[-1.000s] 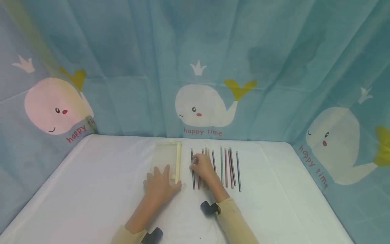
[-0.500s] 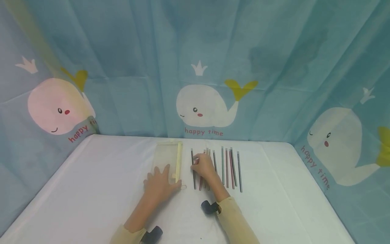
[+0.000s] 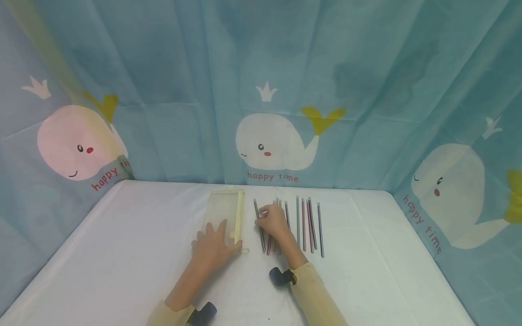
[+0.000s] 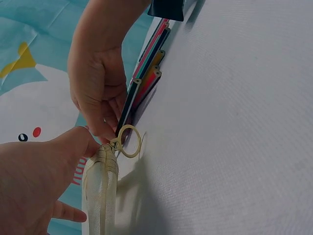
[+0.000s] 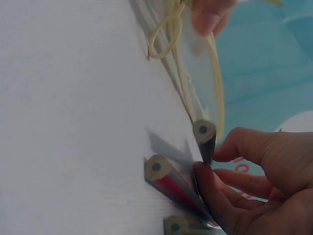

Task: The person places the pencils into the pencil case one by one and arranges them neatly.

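A pale yellow, see-through zip pouch lies flat on the white table. My left hand rests on its near part with fingers spread, the thumb along the zip side. Near that thumb a yellow ring hangs from the pouch's corner. My right hand pinches a dark pencil between thumb and fingers. In the head view this pencil slants beside the pouch, its near end toward the right. A red pencil lies close under the right fingers, and the hand partly covers several others.
Farther right, several more pencils lie side by side, among them a green pencil and a dark one. The white table is bounded by a blue curtain with whale prints at the back and sides.
The dark pencil has turned slightly, its far end shifting left and its near end right. Both hands stay nearly where they were.
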Tool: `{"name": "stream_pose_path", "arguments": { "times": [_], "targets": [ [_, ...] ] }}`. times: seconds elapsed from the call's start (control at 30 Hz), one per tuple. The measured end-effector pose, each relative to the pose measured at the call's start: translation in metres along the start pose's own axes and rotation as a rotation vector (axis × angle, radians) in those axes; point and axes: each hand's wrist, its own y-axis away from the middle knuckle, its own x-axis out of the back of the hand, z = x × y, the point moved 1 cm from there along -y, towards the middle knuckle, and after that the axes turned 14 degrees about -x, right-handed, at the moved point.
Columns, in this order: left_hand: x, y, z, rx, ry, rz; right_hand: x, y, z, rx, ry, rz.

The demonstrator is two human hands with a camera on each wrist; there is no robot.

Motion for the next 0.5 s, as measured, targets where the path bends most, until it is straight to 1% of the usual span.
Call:
{"name": "stream_pose_path", "arguments": {
  "times": [0.23,0.5],
  "targets": [
    [0.0002,0.0008,0.0001,-0.007,0.003,0.011,0.0029,0.0005,0.0010,-0.033,-0.051,-0.033],
    [-0.0002,0.0023,-0.0002,-0.010,0.014,0.011,0.0049,0.0044,-0.0015,-0.030,-0.073,-0.066]
  ]
}}
